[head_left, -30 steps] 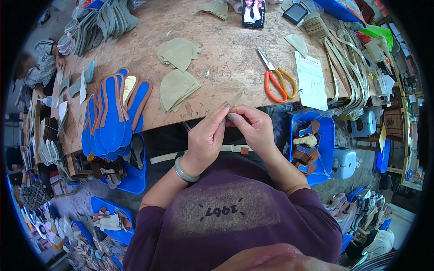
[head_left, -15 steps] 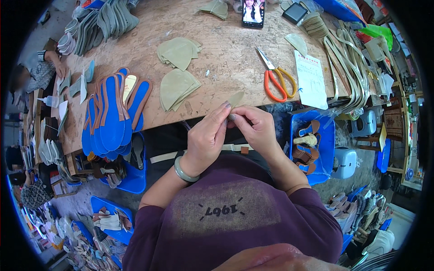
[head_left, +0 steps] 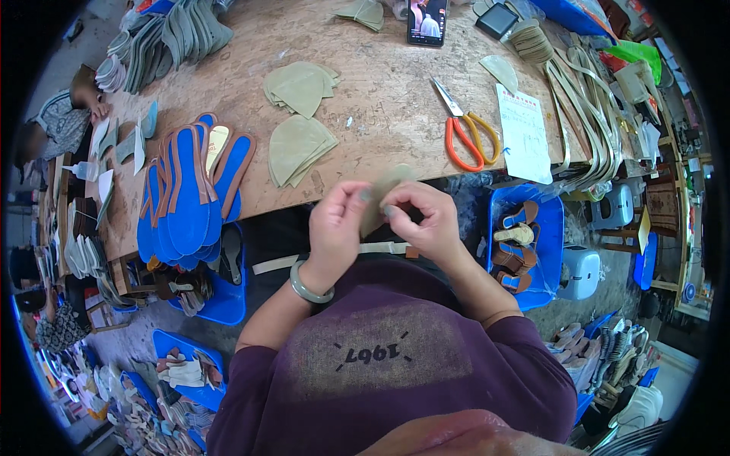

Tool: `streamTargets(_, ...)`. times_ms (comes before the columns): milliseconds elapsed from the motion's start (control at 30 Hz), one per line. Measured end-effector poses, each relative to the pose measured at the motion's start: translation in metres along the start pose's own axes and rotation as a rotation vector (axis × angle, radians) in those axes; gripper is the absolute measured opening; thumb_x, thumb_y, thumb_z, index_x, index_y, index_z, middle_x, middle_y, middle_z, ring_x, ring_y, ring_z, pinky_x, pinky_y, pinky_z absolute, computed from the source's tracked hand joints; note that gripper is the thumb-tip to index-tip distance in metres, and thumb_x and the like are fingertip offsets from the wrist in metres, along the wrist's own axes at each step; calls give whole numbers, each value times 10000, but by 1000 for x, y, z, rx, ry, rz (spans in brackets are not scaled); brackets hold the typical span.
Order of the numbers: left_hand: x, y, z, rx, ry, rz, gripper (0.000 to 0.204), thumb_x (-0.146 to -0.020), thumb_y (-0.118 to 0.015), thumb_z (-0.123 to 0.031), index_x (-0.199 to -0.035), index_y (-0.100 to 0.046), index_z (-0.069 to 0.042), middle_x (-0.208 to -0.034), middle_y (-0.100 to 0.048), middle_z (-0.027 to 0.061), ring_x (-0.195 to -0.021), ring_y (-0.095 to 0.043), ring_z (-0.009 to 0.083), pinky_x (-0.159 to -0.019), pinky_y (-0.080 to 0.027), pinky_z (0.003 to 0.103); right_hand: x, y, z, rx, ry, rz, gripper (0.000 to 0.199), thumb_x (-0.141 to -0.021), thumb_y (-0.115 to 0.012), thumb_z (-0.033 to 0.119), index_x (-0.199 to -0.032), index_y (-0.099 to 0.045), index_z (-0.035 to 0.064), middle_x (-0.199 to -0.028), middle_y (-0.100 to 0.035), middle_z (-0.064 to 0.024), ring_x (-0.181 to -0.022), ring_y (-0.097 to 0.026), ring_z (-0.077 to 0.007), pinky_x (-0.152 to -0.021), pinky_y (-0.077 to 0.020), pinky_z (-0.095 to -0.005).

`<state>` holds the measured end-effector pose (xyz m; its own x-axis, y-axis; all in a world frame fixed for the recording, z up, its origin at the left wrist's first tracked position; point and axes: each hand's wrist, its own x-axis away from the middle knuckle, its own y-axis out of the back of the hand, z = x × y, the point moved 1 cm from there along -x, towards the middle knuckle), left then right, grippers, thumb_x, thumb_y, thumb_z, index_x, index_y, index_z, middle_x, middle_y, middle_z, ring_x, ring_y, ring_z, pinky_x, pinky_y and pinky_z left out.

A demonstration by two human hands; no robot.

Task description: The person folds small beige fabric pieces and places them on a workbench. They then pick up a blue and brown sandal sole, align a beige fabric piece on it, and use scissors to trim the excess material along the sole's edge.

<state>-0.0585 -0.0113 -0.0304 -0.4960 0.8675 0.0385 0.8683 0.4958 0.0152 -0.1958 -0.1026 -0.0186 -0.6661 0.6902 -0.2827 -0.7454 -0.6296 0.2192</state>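
My left hand (head_left: pixel 338 224) and my right hand (head_left: pixel 422 220) meet at the near edge of the wooden table (head_left: pixel 380 91), both pinching one thin olive-tan fabric piece (head_left: pixel 384 194) held up between them. A green bangle sits on my left wrist. Two piles of similar olive fabric pieces (head_left: pixel 296 144) lie on the table just beyond my left hand. Orange-handled scissors (head_left: pixel 468 129) rest beyond my right hand.
Blue shoe insoles (head_left: pixel 190 190) are stacked at the table's left edge. A phone (head_left: pixel 427 21), a white paper sheet (head_left: pixel 525 133) and tan strap bundles (head_left: pixel 585 114) lie to the right. Blue bins (head_left: pixel 551 228) stand below. Another person sits at far left.
My hands have drawn slightly closer to my body and raised the fabric piece, shifting my fingers along its edge. Nothing on the table moved.
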Motion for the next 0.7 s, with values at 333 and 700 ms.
streamTargets(333, 1, -3, 1, -248, -303, 27, 212, -960, -563, -45, -1155, -632, 3, -1006, -680, 95, -836, -647, 114, -686, -509, 218, -6, 6, 6, 13, -152, 17, 101, -882, -625, 7, -953, -661, -55, -907, -657, -67, -833, -633, -119, -749, -515, -245)
streamTargets(700, -1, -7, -8, -545, -669, 53, 385, -845, -553, 122, -1214, -606, 26, -1241, -616, 216, -1074, -657, 305, -877, -545, 342, 1, -4, -3, -102, -194, -90, 109, -893, -600, 14, -964, -665, -36, -827, -672, -89, -742, -651, -129, -664, -513, -261)
